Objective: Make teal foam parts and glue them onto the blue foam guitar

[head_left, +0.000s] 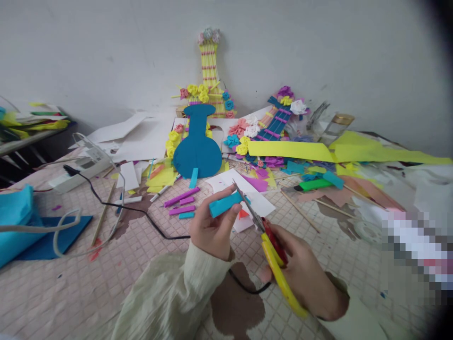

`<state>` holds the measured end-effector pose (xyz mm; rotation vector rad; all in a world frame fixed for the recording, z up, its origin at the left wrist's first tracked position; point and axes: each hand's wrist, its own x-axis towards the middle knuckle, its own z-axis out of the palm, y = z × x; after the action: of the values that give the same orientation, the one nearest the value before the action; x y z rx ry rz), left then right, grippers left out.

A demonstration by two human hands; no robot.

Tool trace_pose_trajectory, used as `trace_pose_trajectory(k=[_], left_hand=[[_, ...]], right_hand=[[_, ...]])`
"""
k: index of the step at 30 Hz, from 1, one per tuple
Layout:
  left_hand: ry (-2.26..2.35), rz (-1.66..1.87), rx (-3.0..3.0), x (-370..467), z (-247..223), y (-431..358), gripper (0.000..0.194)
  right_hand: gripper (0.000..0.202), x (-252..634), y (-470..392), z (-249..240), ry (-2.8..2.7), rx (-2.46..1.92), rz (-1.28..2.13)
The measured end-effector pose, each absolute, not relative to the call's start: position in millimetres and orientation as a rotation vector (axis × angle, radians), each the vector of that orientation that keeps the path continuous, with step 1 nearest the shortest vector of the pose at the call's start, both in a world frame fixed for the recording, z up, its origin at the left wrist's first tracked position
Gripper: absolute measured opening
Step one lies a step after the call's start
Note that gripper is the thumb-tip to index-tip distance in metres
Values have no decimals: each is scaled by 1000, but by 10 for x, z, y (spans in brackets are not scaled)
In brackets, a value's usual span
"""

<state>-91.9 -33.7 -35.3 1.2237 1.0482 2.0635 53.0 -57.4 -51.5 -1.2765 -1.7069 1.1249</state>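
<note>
Pinched between the thumb and fingers of my left hand point(214, 226) is a small folded strip of light-blue paper point(225, 204). My right hand point(304, 267) grips a pair of scissors point(274, 255) with yellow and red handles. Their blades point up and left, beside the right end of the strip; whether they touch it I cannot tell. Beyond my hands a dark-blue guitar-shaped cutout point(198, 153) leans upright. Several purple strips point(182, 198) and a short blue strip point(186, 215) lie left of my left hand. White paper point(260, 200) lies under the scissor blades.
A black cable point(141, 212) runs across the table from a white power strip point(79, 174). At the back stand a yellow guitar model point(209, 66) and a blue one point(274, 123). A green cutter point(314, 184) and thin sticks point(300, 212) lie to the right.
</note>
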Motion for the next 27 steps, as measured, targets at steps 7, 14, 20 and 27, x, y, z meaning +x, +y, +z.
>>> trace_pose_trajectory(k=[7,14,20,27], left_hand=[[1009,1982,1131,-889,-320,-349,18],[713,1716,724,-880,-299,-318,19],[698,1577,590,-919,-263,-302,24],[697,1551,510,-976,-237,-243,22]], right_hand=[[26,522,-556,-357,-1738,-1204,1093],[35,587,-536,-418,-1511,-1269,1196],[48,927,-356,-461,-1644,-1393,824],[57,1507,-317,-455,-1695,-1956,207]])
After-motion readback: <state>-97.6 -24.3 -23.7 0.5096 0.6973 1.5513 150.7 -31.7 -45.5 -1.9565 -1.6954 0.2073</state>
